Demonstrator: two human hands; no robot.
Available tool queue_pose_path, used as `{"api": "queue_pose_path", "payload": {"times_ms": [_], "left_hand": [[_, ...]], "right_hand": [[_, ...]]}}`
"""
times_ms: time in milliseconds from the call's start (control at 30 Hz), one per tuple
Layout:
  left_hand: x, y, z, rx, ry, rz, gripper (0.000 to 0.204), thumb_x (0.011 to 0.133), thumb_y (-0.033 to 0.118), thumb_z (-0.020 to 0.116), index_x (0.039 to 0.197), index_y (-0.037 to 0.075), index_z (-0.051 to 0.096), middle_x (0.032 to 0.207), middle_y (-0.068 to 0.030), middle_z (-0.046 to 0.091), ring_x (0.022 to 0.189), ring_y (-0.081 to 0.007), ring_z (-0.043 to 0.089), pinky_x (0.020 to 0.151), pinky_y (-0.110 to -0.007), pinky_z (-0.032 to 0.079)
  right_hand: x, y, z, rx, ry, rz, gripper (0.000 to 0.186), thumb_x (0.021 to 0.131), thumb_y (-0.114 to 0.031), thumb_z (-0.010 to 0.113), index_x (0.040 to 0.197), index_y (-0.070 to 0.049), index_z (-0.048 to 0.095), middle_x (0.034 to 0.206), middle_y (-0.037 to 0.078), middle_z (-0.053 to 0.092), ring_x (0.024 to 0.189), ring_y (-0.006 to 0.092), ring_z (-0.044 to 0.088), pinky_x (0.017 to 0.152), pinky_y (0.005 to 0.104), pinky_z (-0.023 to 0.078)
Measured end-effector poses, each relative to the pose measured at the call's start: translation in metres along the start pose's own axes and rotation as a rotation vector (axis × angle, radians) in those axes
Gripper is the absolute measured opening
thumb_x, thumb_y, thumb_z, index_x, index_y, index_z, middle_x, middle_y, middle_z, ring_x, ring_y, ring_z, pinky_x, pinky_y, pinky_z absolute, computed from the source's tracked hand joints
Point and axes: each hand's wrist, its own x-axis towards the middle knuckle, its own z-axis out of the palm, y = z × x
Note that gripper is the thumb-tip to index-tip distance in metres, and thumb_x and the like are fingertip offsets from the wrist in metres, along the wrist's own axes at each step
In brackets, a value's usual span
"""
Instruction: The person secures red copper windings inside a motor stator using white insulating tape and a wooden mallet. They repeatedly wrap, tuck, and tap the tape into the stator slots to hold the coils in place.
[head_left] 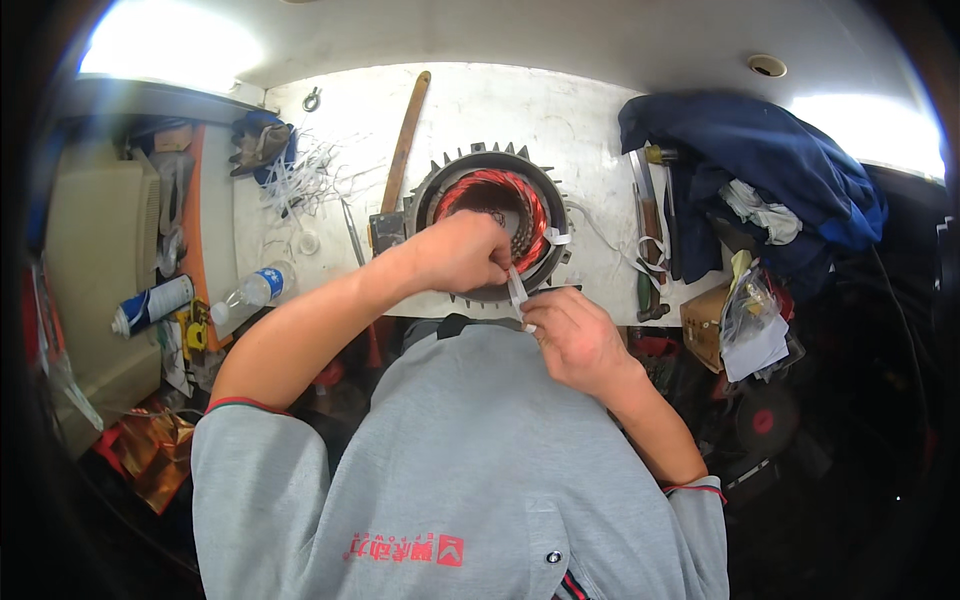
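Note:
A finned motor stator housing point(551, 192) sits on the white bench in front of me, with a ring of red copper-wire windings point(541, 215) inside it. My left hand point(465, 252) reaches over the near left rim, its fingers pinched at the near side of the windings. A white binding tape point(516, 288) runs from there to my right hand point(580, 340), which is closed on its lower part just outside the near rim. Another white tape piece point(557, 237) is looped at the windings' right side. My left hand hides part of the ring and its own fingertips.
Left of the stator lies a hammer with a wooden handle point(405, 140). Farther left are a heap of white tape strips point(305, 175), a plastic bottle point(262, 286) and a spray can point(160, 302). A dark blue jacket point(760, 160) and a cardboard box point(704, 325) lie right.

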Motion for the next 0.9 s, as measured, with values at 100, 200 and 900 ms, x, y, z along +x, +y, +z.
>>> {"api": "queue_pose_path", "payload": {"times_ms": [100, 200, 900], "left_hand": [[-0.021, -0.003, 0.022, 0.127, 0.282, 0.205, 0.020, 0.081, 0.012, 0.072, 0.100, 0.005, 0.072, 0.094, -0.0113, 0.068, 0.081, -0.0319, 0.068, 0.074, -0.041, 0.056], [-0.028, 0.009, 0.028, 0.158, 0.372, 0.211, 0.017, 0.083, 0.014, 0.071, 0.097, 0.006, 0.071, 0.095, -0.0079, 0.067, 0.080, -0.0280, 0.069, 0.069, -0.038, 0.057], [-0.034, -0.018, 0.016, 0.189, 0.286, 0.384, 0.039, 0.070, 0.016, 0.068, 0.107, 0.003, 0.071, 0.105, -0.0064, 0.069, 0.085, -0.0193, 0.067, 0.068, -0.031, 0.058]], "right_hand": [[0.004, -0.013, 0.004, -0.009, 0.108, 0.101, 0.035, 0.076, 0.004, 0.067, 0.111, 0.002, 0.063, 0.097, 0.014, 0.065, 0.085, 0.0316, 0.064, 0.074, 0.0374, 0.055], [0.002, -0.025, 0.006, 0.065, 0.127, 0.353, 0.040, 0.084, -0.001, 0.067, 0.124, 0.003, 0.059, 0.093, 0.015, 0.066, 0.080, 0.0277, 0.065, 0.072, 0.0351, 0.054], [0.077, -0.077, 0.040, 1.387, 0.623, 1.551, 0.060, 0.108, -0.022, 0.040, 0.161, -0.015, 0.012, 0.090, 0.009, 0.061, 0.056, 0.0131, 0.050, 0.043, 0.0249, 0.041]]}}
